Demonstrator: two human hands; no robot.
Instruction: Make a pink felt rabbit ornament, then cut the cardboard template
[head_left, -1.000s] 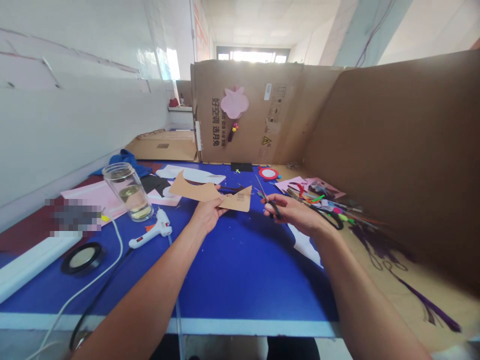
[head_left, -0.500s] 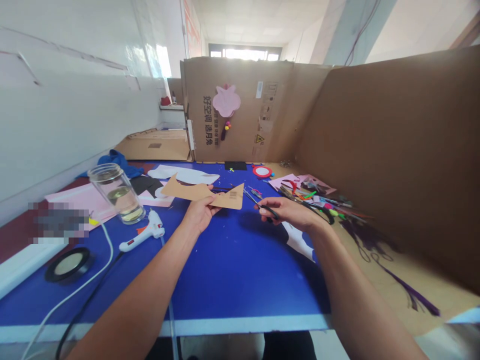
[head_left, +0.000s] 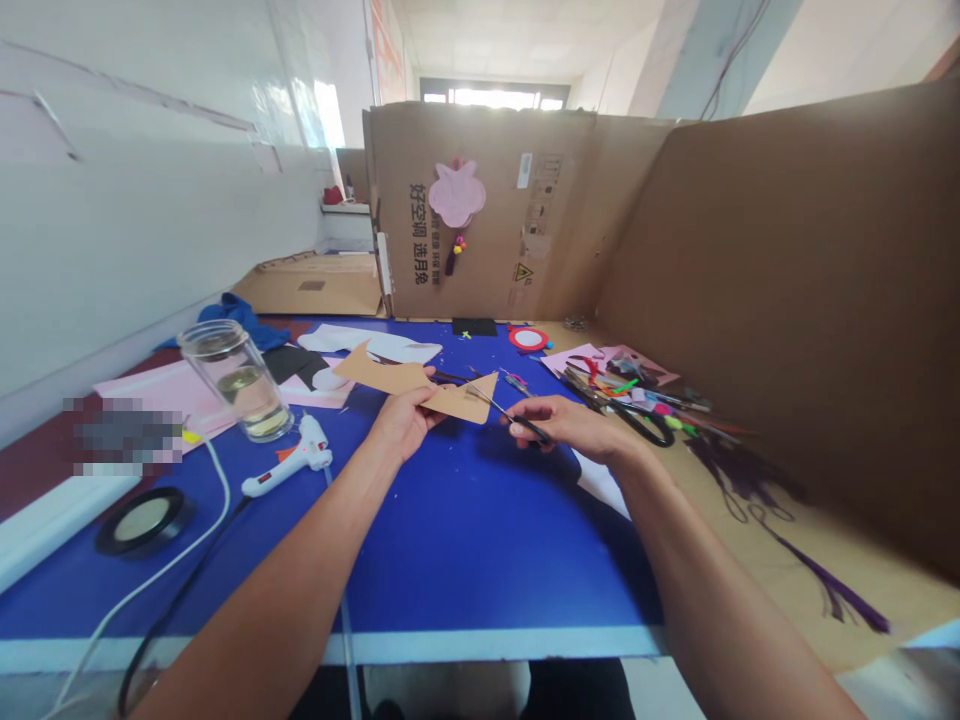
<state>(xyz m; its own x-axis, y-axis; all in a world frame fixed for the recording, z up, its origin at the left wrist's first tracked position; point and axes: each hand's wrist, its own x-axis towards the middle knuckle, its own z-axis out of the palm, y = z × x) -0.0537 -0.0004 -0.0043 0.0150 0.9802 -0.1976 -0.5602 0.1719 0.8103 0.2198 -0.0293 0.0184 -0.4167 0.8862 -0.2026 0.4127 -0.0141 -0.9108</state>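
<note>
My left hand point(head_left: 409, 422) pinches a tan piece of cardboard point(head_left: 386, 376) by its near edge, thumb on top, above the blue table. The cardboard has curved cut-outs along its far side and a pointed right end. In my right hand point(head_left: 559, 424) is a pair of scissors point(head_left: 534, 430), fingers wrapped round the dark handles. The metal blades point left and reach across the cardboard's right part; whether they bite into it I cannot make out. Below my right wrist lies a white paper scrap point(head_left: 601, 484), partly covered by the forearm.
At left stand a glass jar point(head_left: 251, 395) of liquid, a white glue gun point(head_left: 294, 458) with its cord, and a roll of black tape point(head_left: 142, 520). Several craft bits, pens and larger scissors point(head_left: 643, 424) lie at right beside purple tassels point(head_left: 832, 580). Cardboard walls point(head_left: 495, 220) enclose the back and right.
The scissors have moved left, their blades now over the cardboard's right end instead of beside it. My left hand still grips the cardboard. The view has shifted slightly.
</note>
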